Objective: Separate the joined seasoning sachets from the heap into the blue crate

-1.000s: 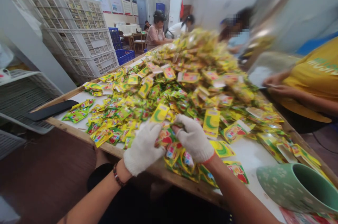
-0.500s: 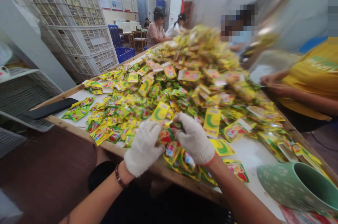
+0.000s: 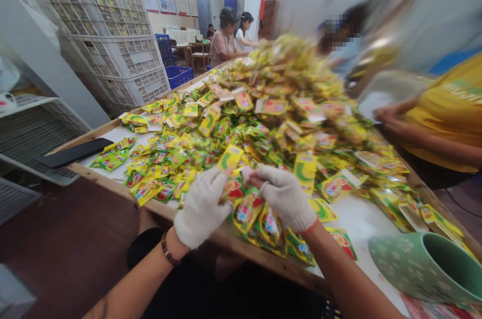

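Both my hands wear white knit gloves. My left hand point(image 3: 201, 207) and my right hand point(image 3: 286, 197) are closed on a bunch of yellow-green sachets point(image 3: 250, 213) at the near edge of the table point(image 3: 354, 218). The bunch hangs partly over the wooden edge. Behind it a big heap of the same sachets point(image 3: 271, 108) covers most of the table.
A green mug point(image 3: 422, 266) lies on its side at the near right. A black phone point(image 3: 73, 152) rests at the table's left edge. Stacked white crates point(image 3: 113, 48) stand at the left. A person in a yellow shirt point(image 3: 444, 113) works at the right; others sit farther back.
My right hand has shifted slightly right and down with the sachets, and the bunch sits a bit lower over the table edge. My left hand has hardly moved.
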Demonstrator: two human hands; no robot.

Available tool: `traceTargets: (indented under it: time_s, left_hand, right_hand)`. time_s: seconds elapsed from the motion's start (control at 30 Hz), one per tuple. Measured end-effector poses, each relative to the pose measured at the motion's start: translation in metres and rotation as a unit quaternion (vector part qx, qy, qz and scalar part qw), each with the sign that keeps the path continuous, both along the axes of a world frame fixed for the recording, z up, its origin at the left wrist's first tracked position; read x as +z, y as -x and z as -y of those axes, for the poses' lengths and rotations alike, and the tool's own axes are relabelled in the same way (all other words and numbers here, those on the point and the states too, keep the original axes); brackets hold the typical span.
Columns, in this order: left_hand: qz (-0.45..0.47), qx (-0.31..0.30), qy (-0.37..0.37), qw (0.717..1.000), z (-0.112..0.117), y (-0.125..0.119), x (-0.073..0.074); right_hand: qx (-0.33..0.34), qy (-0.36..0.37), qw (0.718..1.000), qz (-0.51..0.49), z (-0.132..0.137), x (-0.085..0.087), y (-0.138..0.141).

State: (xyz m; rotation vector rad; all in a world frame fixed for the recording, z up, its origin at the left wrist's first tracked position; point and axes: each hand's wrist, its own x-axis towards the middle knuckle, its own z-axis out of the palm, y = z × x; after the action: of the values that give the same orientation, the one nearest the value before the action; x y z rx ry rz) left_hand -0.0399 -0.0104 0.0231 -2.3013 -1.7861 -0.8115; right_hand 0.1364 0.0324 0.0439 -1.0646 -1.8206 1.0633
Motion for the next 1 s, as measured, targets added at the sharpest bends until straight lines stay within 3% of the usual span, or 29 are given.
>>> traceTargets:
  time_s: [0.17, 0.23, 0.3, 0.37, 0.43, 0.53, 0.6, 0.7, 0.87, 1.0]
  left_hand:
    - [0.05, 0.002, -0.014, 0.999, 0.001, -0.005, -0.001]
    - [0.101, -0.012, 0.009, 0.995, 0.001, -0.005, 0.0]
    - [0.182, -0.033, 0.071, 0.98, 0.0, -0.003, 0.003]
    - [0.292, -0.052, 0.147, 0.944, -0.002, 0.0, 0.008]
    - [0.421, -0.063, 0.2, 0.882, -0.004, 0.002, 0.013]
    - [0.591, -0.075, 0.204, 0.777, -0.003, -0.002, 0.016]
    - [0.643, -0.082, 0.184, 0.739, -0.002, -0.005, 0.015]
    - [0.625, -0.103, 0.19, 0.75, 0.0, -0.005, 0.013]
    - [0.553, -0.168, 0.234, 0.781, -0.002, 0.006, 0.015]
    - [0.598, -0.139, 0.214, 0.76, -0.001, 0.008, 0.016]
  right_hand:
    - [0.087, 0.193, 0.977, -0.015, 0.004, 0.003, 0.002]
    - [0.115, 0.16, 0.98, -0.014, 0.002, 0.001, 0.002]
    - [0.113, 0.067, 0.991, -0.008, -0.001, -0.001, 0.003]
    - [0.069, -0.019, 0.997, -0.008, -0.003, -0.003, 0.004]
    - [-0.01, -0.052, 0.998, -0.031, -0.002, -0.005, 0.006]
    - [-0.056, -0.005, 0.993, -0.106, 0.001, -0.011, 0.012]
    - [-0.021, 0.038, 0.987, -0.158, 0.002, -0.014, 0.015]
    - [0.012, 0.042, 0.984, -0.174, 0.003, -0.016, 0.016]
    - [0.074, 0.034, 0.991, -0.107, 0.005, -0.004, 0.012]
    - [0.04, 0.078, 0.989, -0.119, 0.007, 0.002, 0.011]
